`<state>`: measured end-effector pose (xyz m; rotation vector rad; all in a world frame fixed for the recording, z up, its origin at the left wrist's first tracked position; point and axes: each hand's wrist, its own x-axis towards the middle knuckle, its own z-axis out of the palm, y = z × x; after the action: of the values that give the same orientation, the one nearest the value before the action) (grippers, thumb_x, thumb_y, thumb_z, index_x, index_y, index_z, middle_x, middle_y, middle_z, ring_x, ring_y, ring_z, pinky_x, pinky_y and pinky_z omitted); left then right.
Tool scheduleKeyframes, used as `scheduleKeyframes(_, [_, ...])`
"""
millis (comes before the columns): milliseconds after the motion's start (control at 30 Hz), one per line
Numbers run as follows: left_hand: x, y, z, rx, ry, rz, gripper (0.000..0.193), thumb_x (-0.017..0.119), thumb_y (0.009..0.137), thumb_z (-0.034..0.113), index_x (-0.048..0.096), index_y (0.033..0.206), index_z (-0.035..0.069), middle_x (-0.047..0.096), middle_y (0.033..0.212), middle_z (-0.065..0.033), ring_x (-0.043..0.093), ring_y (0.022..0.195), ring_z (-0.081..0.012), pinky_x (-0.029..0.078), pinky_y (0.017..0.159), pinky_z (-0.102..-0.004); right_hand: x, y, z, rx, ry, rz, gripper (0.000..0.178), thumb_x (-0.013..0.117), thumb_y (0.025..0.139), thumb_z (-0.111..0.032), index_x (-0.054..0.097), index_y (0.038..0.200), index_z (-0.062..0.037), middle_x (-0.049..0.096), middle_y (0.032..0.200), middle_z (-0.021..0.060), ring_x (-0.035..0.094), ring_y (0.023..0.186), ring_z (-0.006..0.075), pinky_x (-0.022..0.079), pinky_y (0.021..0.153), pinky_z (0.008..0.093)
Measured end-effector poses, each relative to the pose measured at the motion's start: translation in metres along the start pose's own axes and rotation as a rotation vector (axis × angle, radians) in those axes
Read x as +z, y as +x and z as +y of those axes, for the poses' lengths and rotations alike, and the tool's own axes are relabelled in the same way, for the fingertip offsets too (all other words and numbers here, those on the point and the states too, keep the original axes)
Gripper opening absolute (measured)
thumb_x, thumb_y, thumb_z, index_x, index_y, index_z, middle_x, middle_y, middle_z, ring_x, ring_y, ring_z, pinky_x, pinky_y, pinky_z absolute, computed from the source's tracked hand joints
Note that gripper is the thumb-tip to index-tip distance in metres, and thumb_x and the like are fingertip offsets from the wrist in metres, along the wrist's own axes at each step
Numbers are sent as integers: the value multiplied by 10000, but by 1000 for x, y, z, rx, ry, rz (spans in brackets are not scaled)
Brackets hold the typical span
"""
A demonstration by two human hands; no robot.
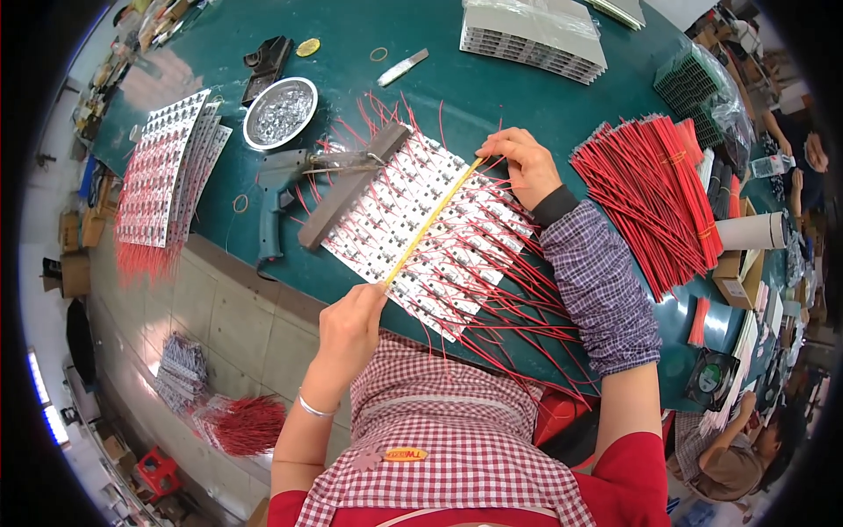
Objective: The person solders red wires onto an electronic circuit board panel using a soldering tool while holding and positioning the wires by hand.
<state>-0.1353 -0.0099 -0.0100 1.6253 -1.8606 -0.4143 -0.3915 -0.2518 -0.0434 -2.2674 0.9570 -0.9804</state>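
A white circuit board panel (367, 230) lies slantwise on the green table before me, with small black parts and red wires (518, 294) running off its right side. Across it a thin yellow strip (428, 227) is drawn straight. My left hand (351, 327) pinches the strip's near end at the panel's lower left edge. At the far edge my right hand (525, 167) pinches its other end between thumb and fingers. A dark bar (356, 186) rests over the panel's left part and its wires. Touching the bar is the tip of a blue-grey soldering gun (274, 215).
Left stand wired panels (162, 171) and a metal bowl (281, 114) of small parts. A bundle of red wires (645, 198) lies at right, with a white roll (753, 232) beyond. Stacked panels (531, 39) sit at the back. Other people work at far right.
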Motion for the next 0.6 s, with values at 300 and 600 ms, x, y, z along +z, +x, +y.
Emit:
scheduleKeyframes(300, [2, -4, -4, 90, 224, -82, 592, 631, 809, -44, 602, 1392, 59, 636, 964, -71, 651, 723, -228, 512, 579, -342, -15, -11, -1, -77, -61, -126, 457, 539, 791, 181, 749, 1096, -86, 647, 1137, 81, 606, 1079, 283, 543, 911, 366])
scheduleKeyframes(600, [-22, 26, 9, 219, 450, -386, 665, 628, 750, -31, 536, 1409, -54, 536, 880, -99, 611, 672, -212, 496, 527, -324, -26, -15, -12, -97, -203, -184, 550, 559, 777, 174, 729, 1206, -124, 640, 1232, 99, 598, 1134, 300, 530, 956, 374])
